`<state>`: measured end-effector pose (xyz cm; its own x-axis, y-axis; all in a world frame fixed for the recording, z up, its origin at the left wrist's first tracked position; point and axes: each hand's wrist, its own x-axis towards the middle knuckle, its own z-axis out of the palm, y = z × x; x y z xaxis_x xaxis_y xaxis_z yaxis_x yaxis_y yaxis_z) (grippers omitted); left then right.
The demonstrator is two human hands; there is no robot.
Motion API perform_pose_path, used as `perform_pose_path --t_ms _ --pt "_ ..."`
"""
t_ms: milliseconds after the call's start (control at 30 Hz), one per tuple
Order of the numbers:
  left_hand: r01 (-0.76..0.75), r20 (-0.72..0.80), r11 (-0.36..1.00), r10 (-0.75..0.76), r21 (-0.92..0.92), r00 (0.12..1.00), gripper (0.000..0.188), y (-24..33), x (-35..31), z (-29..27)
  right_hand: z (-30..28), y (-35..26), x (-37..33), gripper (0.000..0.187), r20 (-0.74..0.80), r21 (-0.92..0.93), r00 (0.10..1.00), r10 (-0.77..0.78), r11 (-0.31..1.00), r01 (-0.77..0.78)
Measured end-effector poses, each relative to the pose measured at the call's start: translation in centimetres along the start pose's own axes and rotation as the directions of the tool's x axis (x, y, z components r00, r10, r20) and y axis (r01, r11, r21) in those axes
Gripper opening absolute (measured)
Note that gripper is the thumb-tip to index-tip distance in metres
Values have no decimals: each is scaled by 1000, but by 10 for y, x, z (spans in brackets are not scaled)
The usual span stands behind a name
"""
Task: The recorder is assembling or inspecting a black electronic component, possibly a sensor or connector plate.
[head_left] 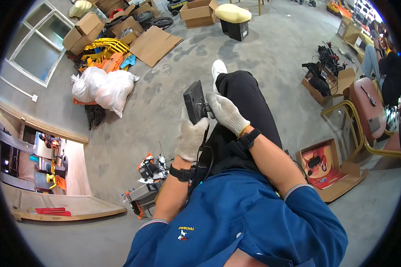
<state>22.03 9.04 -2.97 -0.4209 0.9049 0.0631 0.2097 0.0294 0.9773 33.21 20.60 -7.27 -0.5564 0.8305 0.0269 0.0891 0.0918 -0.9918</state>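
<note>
My left hand [192, 134], in a whitish knitted glove, is closed around the lower end of a flat black rectangular device [194, 101]. The device stands tilted above my lap, its narrow edge turned partly toward me. My right hand [227, 112], gloved the same way, pinches at a small black fitting [206, 107] on the device's right side. What lies beneath the right fingertips is hidden. A thin black cable [210, 153] hangs down from beside the left hand toward my lap. Black straps circle both my wrists.
Tools and cables [149, 178] lie left of my legs. An open carton [327, 167] sits at right, near a pink-backed chair [368, 108]. White sacks [106, 86], cardboard [156, 46] and yellow parts stand far left. A cushion-topped black stool [234, 22] stands ahead. Another person sits far right.
</note>
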Motion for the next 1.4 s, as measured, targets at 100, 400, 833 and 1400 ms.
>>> perform_pose_path --t_ms 100,400,833,1400 --pt "14 3 1000 -14 1 1000 52 -3 1 -2 -3 2 -1 49 14 -55 998 -69 996 70" --pt "-21 -37 1000 21 22 999 49 0 -2 -1 -10 -17 -7 44 33 84 998 45 995 -48" --pt "-2 1 1000 2 20 1000 50 1 -1 -6 -8 -4 0 55 81 -39 997 -7 999 10" --pt "43 0 993 -43 -114 999 46 4 -1 -4 0 3 0 60 24 2 1000 -17 1000 17"
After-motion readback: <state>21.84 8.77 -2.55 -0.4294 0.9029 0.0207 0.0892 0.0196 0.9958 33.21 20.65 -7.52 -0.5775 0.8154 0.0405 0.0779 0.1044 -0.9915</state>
